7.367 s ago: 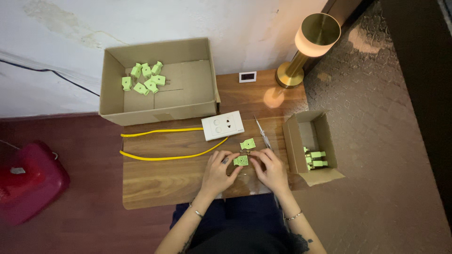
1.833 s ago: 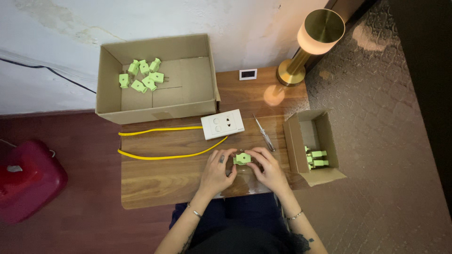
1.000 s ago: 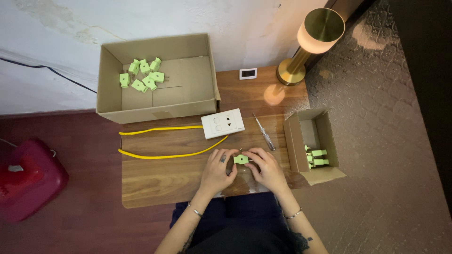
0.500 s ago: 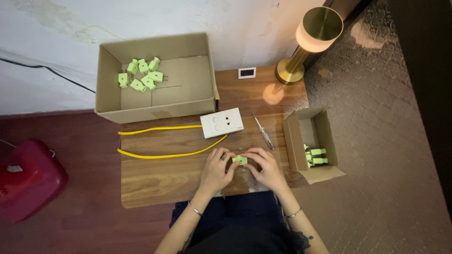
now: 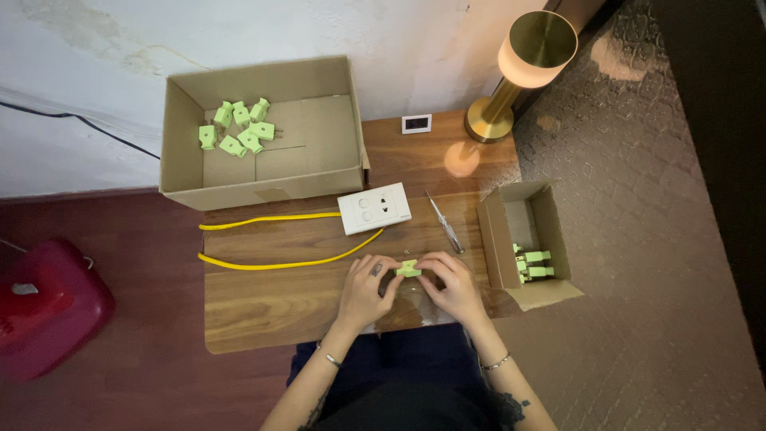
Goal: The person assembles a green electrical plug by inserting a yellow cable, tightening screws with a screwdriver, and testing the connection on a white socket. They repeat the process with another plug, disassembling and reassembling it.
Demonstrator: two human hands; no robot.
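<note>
Both of my hands meet over the front of the wooden table (image 5: 263,303), pinching one small light-green plug (image 5: 408,269) between their fingertips. My left hand (image 5: 365,289) grips its left side and my right hand (image 5: 452,284) its right side. The plug is held just above the tabletop. A screwdriver (image 5: 444,223) lies on the table just beyond my right hand. A white socket plate (image 5: 374,208) with a yellow cable (image 5: 275,263) lies beyond my left hand.
A large cardboard box (image 5: 263,136) at the back left holds several green plugs (image 5: 238,133). A small cardboard box (image 5: 527,243) at the right holds a few more. A brass lamp (image 5: 519,68) and a small white device (image 5: 416,123) stand at the back. A red container (image 5: 44,307) sits on the floor at left.
A second green plug that lay on the table by the socket plate 7.4 s ago is gone. Both hands have stayed together on the plug, shifting only slightly.
</note>
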